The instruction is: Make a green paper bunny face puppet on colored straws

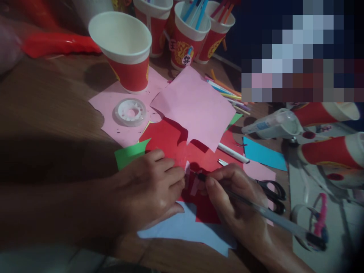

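Note:
A gel pen (pixel 253 206) with a long see-through barrel and dark grip is pinched in my right hand (pixel 239 197). Its tip points left, close to a small pink paper piece (pixel 187 168). My left hand (pixel 153 185) lies palm down with its fingers curled together, and the fingertips press the piece's edge against red paper (pixel 170 136). A second pink scrap (pixel 195 185) lies by the right fingertips. Behind my right hand are black-handled scissors (pixel 274 193), partly hidden. Light blue paper (pixel 182 229) reaches out below both hands.
A tape roll (pixel 130 112) and a tilted red paper cup (pixel 129 57) rest on pink paper. A larger pink sheet (pixel 196 106) overlaps the red paper. Cups holding pens (pixel 190 36) stand behind. A white marker (pixel 234 152) and blue paper (pixel 264 153) lie right.

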A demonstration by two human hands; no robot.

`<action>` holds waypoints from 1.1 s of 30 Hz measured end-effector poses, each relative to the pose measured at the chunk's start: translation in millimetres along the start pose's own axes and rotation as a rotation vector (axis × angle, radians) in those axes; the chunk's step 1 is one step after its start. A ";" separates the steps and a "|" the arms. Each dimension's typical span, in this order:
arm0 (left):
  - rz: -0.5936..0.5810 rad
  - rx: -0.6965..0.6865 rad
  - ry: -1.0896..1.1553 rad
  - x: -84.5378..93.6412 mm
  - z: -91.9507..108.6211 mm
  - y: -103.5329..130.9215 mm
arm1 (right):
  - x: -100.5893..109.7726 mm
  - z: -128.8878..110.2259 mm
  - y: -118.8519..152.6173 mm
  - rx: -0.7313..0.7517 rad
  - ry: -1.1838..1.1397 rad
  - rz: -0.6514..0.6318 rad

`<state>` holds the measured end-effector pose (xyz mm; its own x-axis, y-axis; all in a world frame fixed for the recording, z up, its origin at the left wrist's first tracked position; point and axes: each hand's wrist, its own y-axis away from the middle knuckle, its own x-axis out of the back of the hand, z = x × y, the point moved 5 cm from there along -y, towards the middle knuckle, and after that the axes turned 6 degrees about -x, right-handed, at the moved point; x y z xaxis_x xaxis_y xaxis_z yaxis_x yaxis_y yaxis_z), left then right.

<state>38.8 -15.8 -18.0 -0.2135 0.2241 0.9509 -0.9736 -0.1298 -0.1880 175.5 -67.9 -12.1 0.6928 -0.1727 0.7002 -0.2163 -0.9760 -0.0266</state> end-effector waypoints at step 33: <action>-0.012 -0.005 0.002 0.9 -0.2 -0.8 | -3.9 1.2 5.3 0.025 -0.082 -0.033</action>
<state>39.4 -15.3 -17.0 -0.2022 0.2273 0.9526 -0.9764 -0.1222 -0.1781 172.4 -72.5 -15.9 0.7537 -0.1493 0.6400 -0.1755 -0.9842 -0.0230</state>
